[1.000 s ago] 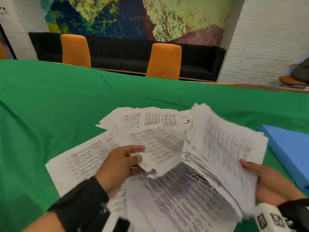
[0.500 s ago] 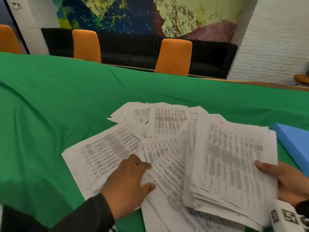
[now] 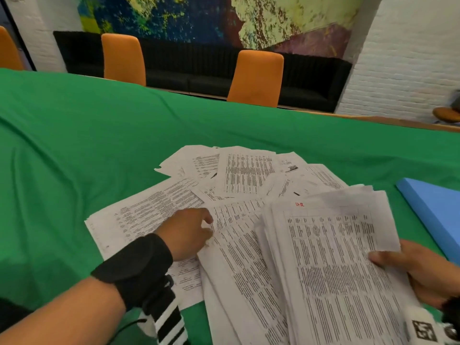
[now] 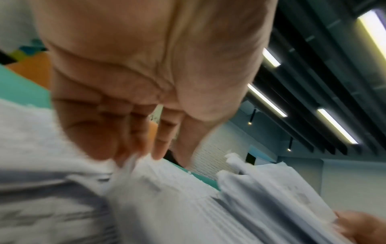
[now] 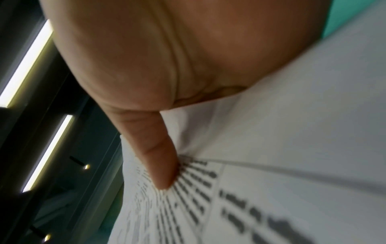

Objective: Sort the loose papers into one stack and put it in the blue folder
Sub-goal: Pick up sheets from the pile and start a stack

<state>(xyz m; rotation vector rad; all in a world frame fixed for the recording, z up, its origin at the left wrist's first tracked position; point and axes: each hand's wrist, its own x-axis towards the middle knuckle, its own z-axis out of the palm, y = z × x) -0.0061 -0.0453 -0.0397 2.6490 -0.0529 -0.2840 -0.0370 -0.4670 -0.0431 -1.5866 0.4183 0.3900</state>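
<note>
My right hand (image 3: 408, 267) grips a thick stack of printed papers (image 3: 336, 257) at its right edge, thumb (image 5: 160, 165) on top and fingers underneath, tilted above the table. My left hand (image 3: 199, 230) reaches over the loose sheets (image 3: 246, 173) fanned out on the green tablecloth. Its bent fingertips (image 4: 129, 153) touch the edge of one sheet beside the stack (image 4: 282, 198); the left wrist view is blurred and shows no clear pinch. The blue folder (image 3: 435, 210) lies closed at the right, apart from both hands.
The green cloth (image 3: 87, 150) covers a large table. Orange chairs (image 3: 256, 78) stand along its far edge before a black sofa and a painted wall. A black strap with a striped band (image 3: 159, 317) sits on my left wrist.
My left hand let go of a sheet onto the stack and went back down to the loose sheets, sliding forward. The stack in my right hand has tilted flatter and lower.
</note>
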